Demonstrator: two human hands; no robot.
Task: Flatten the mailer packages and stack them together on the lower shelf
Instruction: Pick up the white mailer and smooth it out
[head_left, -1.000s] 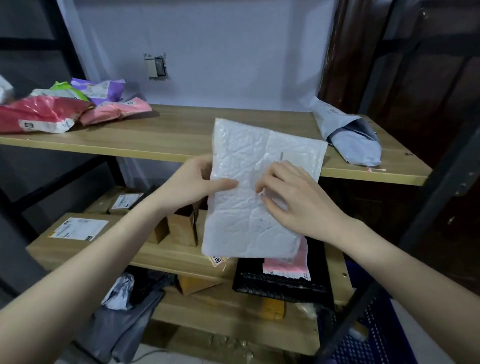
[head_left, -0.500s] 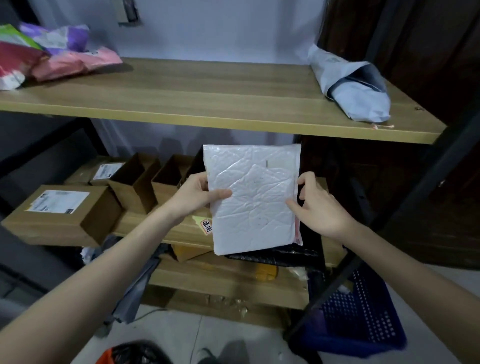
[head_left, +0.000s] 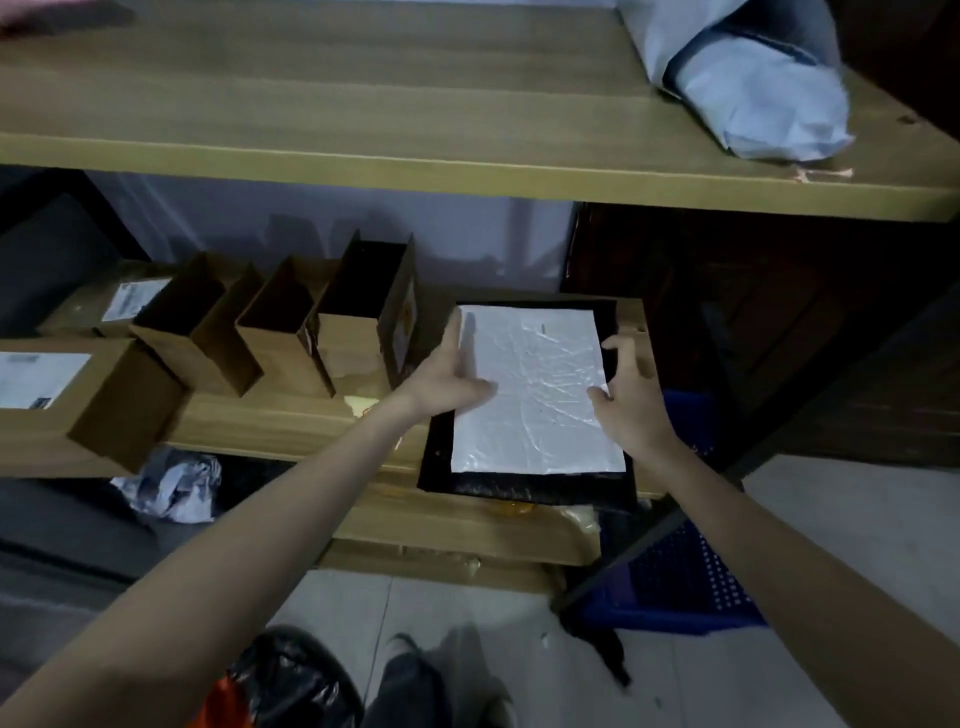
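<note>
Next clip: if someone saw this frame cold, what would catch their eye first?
The bright white mailer, lying flat on a black mailer at the right end of the lower shelf. The left hand rests on its left edge with fingers straight; the right hand is at its right edge. After that, the open cardboard boxes to its left and the grey-blue bag on the upper shelf.

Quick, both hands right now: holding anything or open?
Left hand: open, fingers straight, touching the white mailer at its left edge.
Right hand: open, fingers spread at the mailer's right edge, gripping nothing.
</note>
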